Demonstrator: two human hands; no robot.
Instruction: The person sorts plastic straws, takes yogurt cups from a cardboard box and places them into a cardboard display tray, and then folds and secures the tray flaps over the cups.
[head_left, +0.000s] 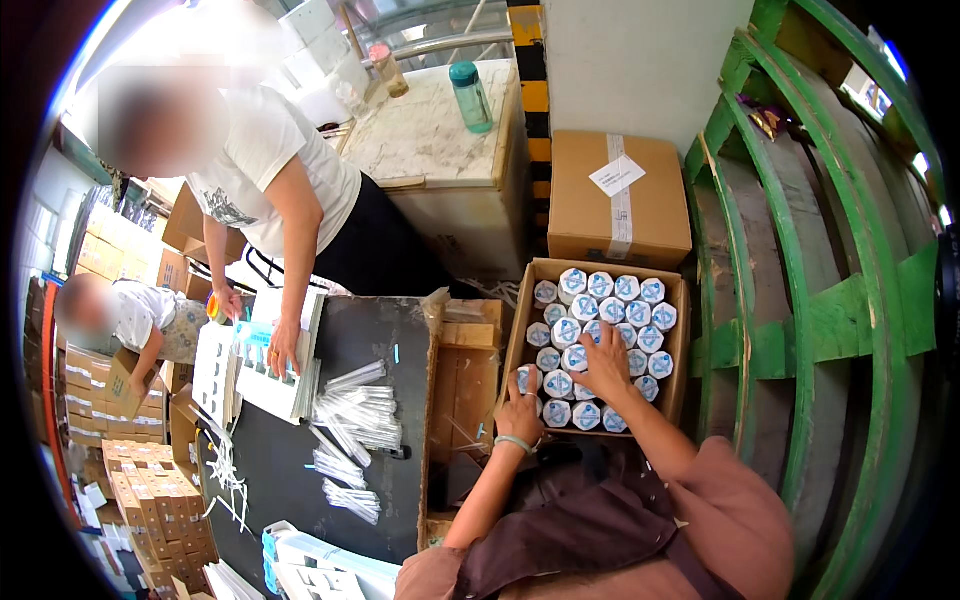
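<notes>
An open cardboard box (517, 352) stands before me, filled with upright bundles (611, 310) whose faceted white tops bear blue print. My right hand (606, 367) reaches into the middle of the bundles, its thumb and fingers spread about one top. At the box's near left side, my left hand (520, 409) has its fingers around the top of another bundle (527, 379). A ring and a pale bangle are on that hand and wrist. How firmly either hand grips is hidden, since the fingertips go down between the bundles.
A taped carton (621, 199) stands behind the box, and green wooden pallets (795, 300) rise at the right. On the dark table (337, 322) lie clear plastic tubes (356, 412) and stacked white card sheets (274, 390). A co-worker (277, 180) handles a blue-and-white piece there; another person (142, 322) stands farther left.
</notes>
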